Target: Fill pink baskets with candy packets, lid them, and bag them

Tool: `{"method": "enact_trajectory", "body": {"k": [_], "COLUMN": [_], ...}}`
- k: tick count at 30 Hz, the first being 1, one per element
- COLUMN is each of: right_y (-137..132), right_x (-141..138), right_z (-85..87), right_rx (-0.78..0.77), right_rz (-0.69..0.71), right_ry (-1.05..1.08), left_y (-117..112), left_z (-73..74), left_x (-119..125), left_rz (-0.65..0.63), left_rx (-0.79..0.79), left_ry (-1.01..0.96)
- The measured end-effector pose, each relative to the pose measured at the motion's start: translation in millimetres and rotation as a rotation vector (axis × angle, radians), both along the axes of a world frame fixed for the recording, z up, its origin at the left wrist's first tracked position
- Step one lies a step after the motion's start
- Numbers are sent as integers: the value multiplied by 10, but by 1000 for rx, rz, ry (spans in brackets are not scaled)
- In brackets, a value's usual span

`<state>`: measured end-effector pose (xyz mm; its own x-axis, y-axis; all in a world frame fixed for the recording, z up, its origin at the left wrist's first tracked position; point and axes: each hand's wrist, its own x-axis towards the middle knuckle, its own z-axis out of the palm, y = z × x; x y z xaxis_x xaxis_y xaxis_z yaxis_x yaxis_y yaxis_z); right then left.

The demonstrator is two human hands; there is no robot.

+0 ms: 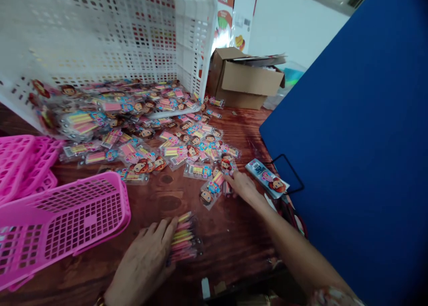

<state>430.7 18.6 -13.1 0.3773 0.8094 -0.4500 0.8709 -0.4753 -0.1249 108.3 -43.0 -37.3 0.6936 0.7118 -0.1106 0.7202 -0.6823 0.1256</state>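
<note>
My left hand (147, 252) rests low on the table, its fingers wrapped round a stack of clear packets of sticks (183, 240); pink and yellow sticks show along the side. Farther off to the right, my right hand (243, 185) reaches to the near edge of the loose packets. Its fingers are closed at a packet of sticks (226, 189), partly hidden under them. Right beside that lies another packet (214, 184) with a cartoon doll's head. Many more such packets (177, 152) spread from the mouth of a white plastic crate (203, 43) lying on its side.
Pink plastic baskets (90, 203) stand at the left. An open cardboard box (250, 80) sits at the back. To the right, a blue panel (354, 145) rises beside a flat stack of printed wrappers (267, 177) and a black wire loop (302, 181).
</note>
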Motion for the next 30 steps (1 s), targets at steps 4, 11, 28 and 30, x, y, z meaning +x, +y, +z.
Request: {"method": "enact_trajectory", "body": {"k": [4, 11, 28, 30], "right_y": [-322, -303, -455, -446], "right_x": [143, 344, -135, -271], "right_z": [115, 74, -213, -241], "right_rx": [16, 221, 371, 328], "right_rz": [79, 1143, -271, -300], "right_ry": [-59, -119, -14, -186], "left_y": [11, 4, 22, 21], "left_z": [20, 117, 39, 46], "left_x": [-3, 24, -1, -6], "left_rz": [-18, -8, -17, -29], "left_rx": [13, 9, 18, 21], "left_ry": [-11, -16, 14, 14]}}
